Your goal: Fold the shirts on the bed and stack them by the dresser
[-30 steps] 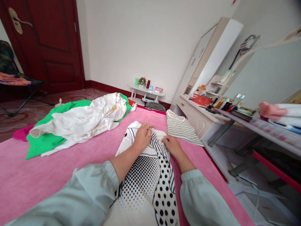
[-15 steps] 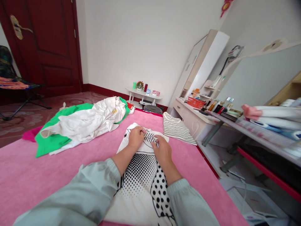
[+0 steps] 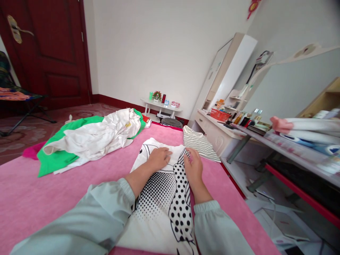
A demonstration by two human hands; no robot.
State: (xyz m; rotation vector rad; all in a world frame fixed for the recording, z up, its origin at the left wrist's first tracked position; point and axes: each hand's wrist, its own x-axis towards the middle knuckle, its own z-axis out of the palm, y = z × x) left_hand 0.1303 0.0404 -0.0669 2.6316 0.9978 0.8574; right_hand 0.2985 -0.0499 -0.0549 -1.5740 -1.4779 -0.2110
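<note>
A white garment with black dots and stripes lies spread on the pink bed cover in front of me. My left hand rests flat on its upper middle, fingers stretched toward the far edge. My right hand lies along the garment's right edge with its fingers curled over the cloth there. Both arms wear pale grey-green sleeves.
A heap of white and green clothes lies at the far left of the bed. A folded striped garment sits at the far right corner. A cluttered desk and shelf stand to the right, a red door behind.
The striped flap my hands held near the top has been laid down. My left hand now presses flat and my right hand has slid out to the right edge.
</note>
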